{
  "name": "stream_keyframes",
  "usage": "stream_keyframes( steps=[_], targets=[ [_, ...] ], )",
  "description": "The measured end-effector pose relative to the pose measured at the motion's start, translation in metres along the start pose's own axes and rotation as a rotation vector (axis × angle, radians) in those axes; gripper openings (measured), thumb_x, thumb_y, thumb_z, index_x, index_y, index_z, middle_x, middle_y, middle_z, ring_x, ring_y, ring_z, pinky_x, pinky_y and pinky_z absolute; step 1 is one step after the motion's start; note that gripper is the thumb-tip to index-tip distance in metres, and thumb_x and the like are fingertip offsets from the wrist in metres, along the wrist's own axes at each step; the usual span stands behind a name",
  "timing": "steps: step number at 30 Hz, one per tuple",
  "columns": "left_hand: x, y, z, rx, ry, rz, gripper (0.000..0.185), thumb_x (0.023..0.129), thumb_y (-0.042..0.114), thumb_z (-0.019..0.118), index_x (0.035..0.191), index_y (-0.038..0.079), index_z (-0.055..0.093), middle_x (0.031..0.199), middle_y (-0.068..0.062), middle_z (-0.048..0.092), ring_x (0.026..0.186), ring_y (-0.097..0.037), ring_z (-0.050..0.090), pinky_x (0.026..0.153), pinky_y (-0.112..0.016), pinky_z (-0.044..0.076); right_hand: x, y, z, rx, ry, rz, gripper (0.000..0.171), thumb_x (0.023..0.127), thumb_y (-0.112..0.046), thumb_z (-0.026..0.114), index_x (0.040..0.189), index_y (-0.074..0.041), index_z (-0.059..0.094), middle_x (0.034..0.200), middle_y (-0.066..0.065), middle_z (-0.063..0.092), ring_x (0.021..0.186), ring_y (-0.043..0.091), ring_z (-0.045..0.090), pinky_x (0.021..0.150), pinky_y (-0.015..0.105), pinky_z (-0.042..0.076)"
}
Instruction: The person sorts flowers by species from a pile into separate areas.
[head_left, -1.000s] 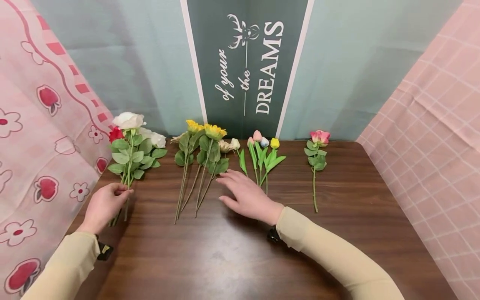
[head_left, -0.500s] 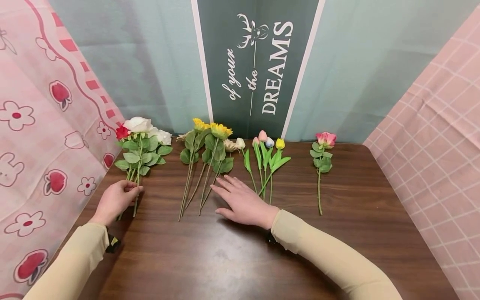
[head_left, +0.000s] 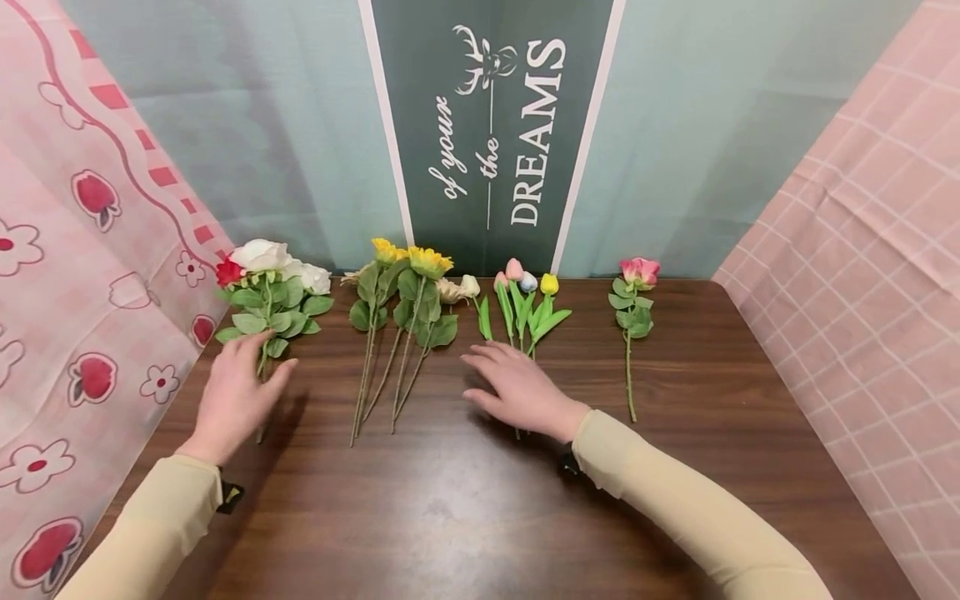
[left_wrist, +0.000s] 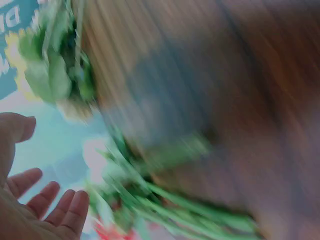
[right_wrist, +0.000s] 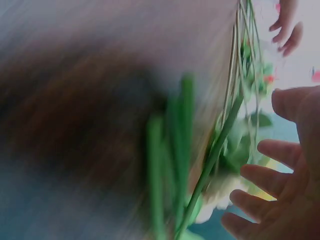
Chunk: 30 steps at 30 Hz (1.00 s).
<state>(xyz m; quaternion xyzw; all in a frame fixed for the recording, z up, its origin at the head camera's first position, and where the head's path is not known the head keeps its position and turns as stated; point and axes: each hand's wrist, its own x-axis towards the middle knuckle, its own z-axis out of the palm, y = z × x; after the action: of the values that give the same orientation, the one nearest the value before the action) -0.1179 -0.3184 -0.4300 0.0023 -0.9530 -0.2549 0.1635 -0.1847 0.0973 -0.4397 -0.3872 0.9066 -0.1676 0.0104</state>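
Observation:
On the left of the table lies a bunch of white roses [head_left: 260, 255] with a red rose [head_left: 228, 271]. My left hand [head_left: 236, 396] hovers over their stems, fingers spread and thumb apart, holding nothing. In the left wrist view the green rose stems [left_wrist: 200, 216] are blurred beside its fingers. My right hand [head_left: 521, 387] lies over the lower stems of several tulips, pink, blue and yellow [head_left: 549, 285], and hides part of them. Its fingers are loosely extended, as the right wrist view also shows, with green tulip stems [right_wrist: 186, 125] near them.
Sunflowers [head_left: 430, 262] with long thin stems lie between the hands, beside a white tulip [head_left: 469, 287]. A single pink rose [head_left: 640, 273] lies to the right. Behind the brown table [head_left: 450, 517] hangs a grey-green cloth [head_left: 300, 150]; pink cloths flank both sides.
My left hand has let go of the rose stem it pinched and spread its fingers; the white rose now sits slightly lower. My right hand has shifted right, from beside the sunflower stems to the tulips.

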Motion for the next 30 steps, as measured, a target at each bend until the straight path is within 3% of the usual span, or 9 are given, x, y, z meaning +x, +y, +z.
stream_keyframes(
  steps=[4,9,13,17,20,24,27,30],
  targets=[
    [0.006,0.037,0.015,0.007,-0.053,0.169,0.068,0.096,0.029,0.074,0.150,-0.001,0.046,0.148,-0.029,0.044,0.133,-0.051,0.041,0.109,-0.069,0.031,-0.010,0.034,-0.012,0.044,0.085,0.119,0.048,0.102,-0.038,0.063,0.139,-0.008,0.062,0.139,0.011,0.061,0.132,0.032,0.053,0.113,0.051,0.038],
    [0.012,0.089,0.041,0.066,-0.167,0.402,0.074,0.097,0.041,0.069,0.156,0.006,0.040,0.160,-0.019,0.037,0.146,-0.042,0.033,0.119,-0.060,0.025,-0.030,0.087,-0.031,0.096,0.186,0.313,0.030,0.101,-0.027,0.064,0.120,-0.007,0.072,0.119,0.011,0.070,0.112,0.032,0.063,0.098,0.052,0.050],
    [0.015,0.135,0.066,0.103,-0.264,0.617,0.074,0.099,0.047,0.064,0.158,0.008,0.038,0.163,-0.016,0.033,0.150,-0.037,0.027,0.122,-0.054,0.021,-0.052,0.128,-0.050,0.118,0.218,0.487,0.025,0.101,-0.026,0.060,0.113,-0.007,0.072,0.106,0.012,0.071,0.093,0.030,0.066,0.083,0.052,0.052],
    [0.020,0.180,0.093,0.135,-0.346,0.804,0.074,0.099,0.046,0.065,0.158,0.011,0.038,0.164,-0.013,0.033,0.151,-0.033,0.027,0.124,-0.046,0.018,-0.073,0.160,-0.067,0.112,0.206,0.625,0.023,0.101,-0.027,0.058,0.106,-0.007,0.068,0.093,0.011,0.068,0.077,0.027,0.060,0.070,0.044,0.048],
    [0.020,0.211,0.114,0.176,-0.396,0.893,0.073,0.100,0.048,0.062,0.159,0.013,0.037,0.164,-0.013,0.033,0.152,-0.032,0.027,0.124,-0.042,0.015,-0.086,0.176,-0.077,0.104,0.168,0.679,0.022,0.099,-0.027,0.058,0.090,-0.008,0.063,0.078,0.006,0.060,0.067,0.024,0.053,0.061,0.038,0.041],
    [0.013,0.251,0.137,0.226,-0.445,0.987,0.073,0.102,0.054,0.057,0.160,0.015,0.036,0.164,-0.012,0.033,0.152,-0.032,0.027,0.125,-0.041,0.014,-0.095,0.186,-0.085,0.141,0.088,0.724,0.036,0.098,-0.031,0.058,0.069,-0.011,0.050,0.060,0.000,0.045,0.055,0.020,0.041,0.052,0.034,0.033],
    [0.006,0.278,0.152,0.245,-0.458,1.043,0.073,0.102,0.056,0.053,0.160,0.016,0.036,0.164,-0.011,0.034,0.151,-0.030,0.028,0.125,-0.039,0.014,-0.097,0.187,-0.087,0.193,0.035,0.758,0.040,0.101,-0.033,0.060,0.069,-0.010,0.054,0.061,0.003,0.055,0.056,0.020,0.051,0.050,0.034,0.040],
    [0.000,0.299,0.168,0.275,-0.475,1.072,0.071,0.102,0.058,0.051,0.160,0.018,0.037,0.164,-0.009,0.035,0.151,-0.029,0.029,0.125,-0.037,0.015,-0.098,0.186,-0.086,0.252,0.012,0.792,0.035,0.101,-0.032,0.060,0.080,-0.004,0.064,0.075,0.010,0.069,0.066,0.024,0.065,0.057,0.036,0.053]
  ],
)
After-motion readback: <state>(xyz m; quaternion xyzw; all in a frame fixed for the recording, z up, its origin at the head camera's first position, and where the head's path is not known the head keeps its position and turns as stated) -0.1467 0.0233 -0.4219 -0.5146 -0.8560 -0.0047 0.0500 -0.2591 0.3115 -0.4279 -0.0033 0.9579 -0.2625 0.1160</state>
